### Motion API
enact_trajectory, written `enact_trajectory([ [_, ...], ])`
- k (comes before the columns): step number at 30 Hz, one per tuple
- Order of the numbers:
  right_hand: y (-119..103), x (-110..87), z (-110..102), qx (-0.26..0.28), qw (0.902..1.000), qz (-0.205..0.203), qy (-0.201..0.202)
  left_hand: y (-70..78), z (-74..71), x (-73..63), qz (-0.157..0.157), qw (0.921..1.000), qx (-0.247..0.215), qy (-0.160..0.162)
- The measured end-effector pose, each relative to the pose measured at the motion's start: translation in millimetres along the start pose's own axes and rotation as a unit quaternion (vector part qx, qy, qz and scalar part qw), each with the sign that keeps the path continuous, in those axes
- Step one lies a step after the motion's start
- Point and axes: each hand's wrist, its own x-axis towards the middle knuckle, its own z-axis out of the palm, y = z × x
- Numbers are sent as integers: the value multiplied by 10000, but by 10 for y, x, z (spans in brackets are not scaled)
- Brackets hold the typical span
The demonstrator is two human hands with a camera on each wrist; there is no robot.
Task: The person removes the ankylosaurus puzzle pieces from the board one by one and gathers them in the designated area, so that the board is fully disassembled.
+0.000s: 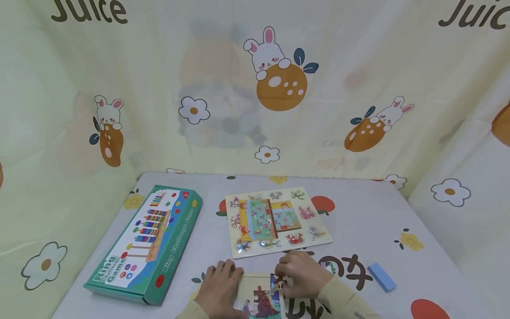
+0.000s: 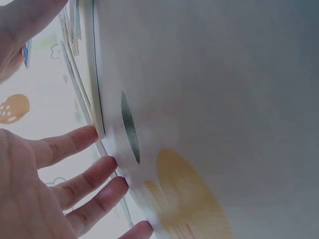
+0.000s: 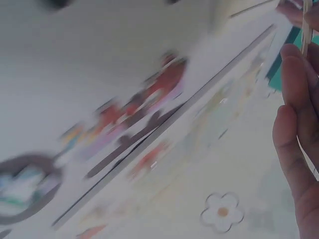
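The wooden puzzle tray (image 1: 248,281) lies on the table at the six o'clock edge of the head view, its near side cut off by the frame. Interlocked jigsaw pieces (image 1: 264,304), showing a brown figure, occupy its three to six o'clock area. Clock positions below are taken from the tray centre. The left hand (image 1: 220,287) is at nine o'clock, fingers extended and spread, index fingertip against the tray edge; it rests there without a clenched grip. The right hand (image 1: 303,275) is at two o'clock, pinching a thin puzzle piece (image 1: 279,281) between thumb and fingers over the tray's far right corner. A small loose piece (image 1: 329,266) lies on the table at two o'clock, beyond the right hand. A sea-animal board (image 1: 286,193) lies flat between twelve and one o'clock. The green game box (image 1: 159,243) lies at ten o'clock, and the blue block (image 1: 381,277) at three o'clock.
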Motion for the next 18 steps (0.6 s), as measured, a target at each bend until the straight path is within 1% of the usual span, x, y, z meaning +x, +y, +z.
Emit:
enact_trajectory([
  [4,101,-175,-1,275,9996,82,82,-14,2,-11,98,9998,126,128],
  [7,152,-271,47,368,9992,61,128,-22,0,-23,134,9996,211,147],
  [10,177,-324,102,450,9990,46,57,-44,-13,-29,111,9998,189,40],
  [14,205,-385,154,471,9987,187,-71,-92,-36,-47,64,9999,48,-95],
  [18,243,-438,186,357,9990,277,-69,-142,-46,-79,-2,9998,-39,-191],
])
